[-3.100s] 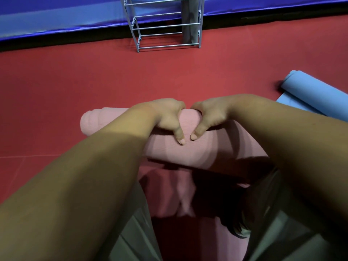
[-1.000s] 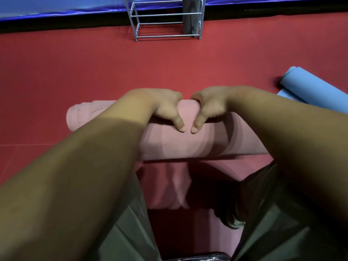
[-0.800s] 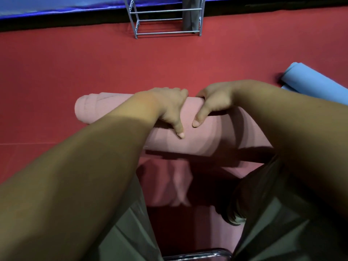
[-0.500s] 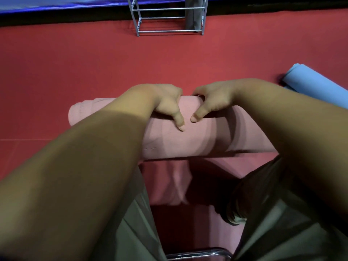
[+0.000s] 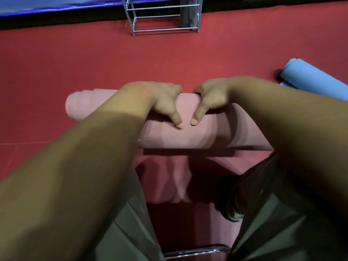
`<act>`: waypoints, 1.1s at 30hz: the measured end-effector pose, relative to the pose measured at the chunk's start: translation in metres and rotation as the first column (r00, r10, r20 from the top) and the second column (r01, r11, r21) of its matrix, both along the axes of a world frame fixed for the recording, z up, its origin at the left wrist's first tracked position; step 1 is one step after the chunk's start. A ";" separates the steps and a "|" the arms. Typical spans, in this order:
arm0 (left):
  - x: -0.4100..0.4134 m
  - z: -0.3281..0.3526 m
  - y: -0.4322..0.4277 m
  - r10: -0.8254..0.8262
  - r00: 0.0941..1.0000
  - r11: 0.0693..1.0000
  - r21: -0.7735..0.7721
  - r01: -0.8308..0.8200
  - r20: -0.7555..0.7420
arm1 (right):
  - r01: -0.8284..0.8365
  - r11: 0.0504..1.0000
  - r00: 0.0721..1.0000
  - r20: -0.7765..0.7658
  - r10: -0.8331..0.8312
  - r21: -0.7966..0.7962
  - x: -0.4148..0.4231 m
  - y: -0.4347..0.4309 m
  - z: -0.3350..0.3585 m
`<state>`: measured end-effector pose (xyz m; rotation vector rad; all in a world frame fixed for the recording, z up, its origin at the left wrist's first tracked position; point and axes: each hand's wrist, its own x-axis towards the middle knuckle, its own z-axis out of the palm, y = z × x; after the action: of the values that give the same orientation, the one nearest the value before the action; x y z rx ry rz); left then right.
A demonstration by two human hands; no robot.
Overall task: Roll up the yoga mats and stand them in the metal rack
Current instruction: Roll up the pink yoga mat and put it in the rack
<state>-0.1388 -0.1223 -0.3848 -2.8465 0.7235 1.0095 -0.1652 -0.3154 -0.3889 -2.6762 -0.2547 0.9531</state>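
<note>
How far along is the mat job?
Done: the blue mat lies at least partly rolled on the floor. In hand: left hand and right hand grip the pink mat, with a flat stretch not yet rolled. Left: finish rolling, then stand both mats in the rack.

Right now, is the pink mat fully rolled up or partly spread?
Partly spread. The left hand and right hand grip the rolled part of the pink mat; a flat stretch lies unrolled nearer the person.
</note>
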 end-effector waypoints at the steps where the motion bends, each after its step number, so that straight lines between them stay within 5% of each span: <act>1: -0.003 0.000 -0.001 -0.048 0.998 0.998 0.049 0.047 0.031 | 0.021 1.000 1.000 -0.015 -0.021 0.021 0.001 -0.002 -0.001; 7: -0.010 0.001 0.000 -0.086 0.991 0.996 0.049 0.081 0.107 | 0.050 0.997 0.996 -0.081 -0.045 0.064 -0.001 -0.001 -0.002; 21: 0.003 0.004 0.012 0.121 0.983 0.992 -0.010 -0.123 -0.138 | -0.079 0.996 0.997 -0.001 0.079 -0.051 -0.004 0.015 0.001; 33: -0.013 -0.003 -0.006 -0.039 0.996 0.999 -0.010 0.038 -0.080 | 0.102 0.987 0.960 -0.272 -0.064 0.125 -0.005 -0.007 -0.006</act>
<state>-0.1517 -0.1280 -0.3882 -2.8017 0.7882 1.1239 -0.1705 -0.3226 -0.3952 -2.3803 -0.1419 1.2076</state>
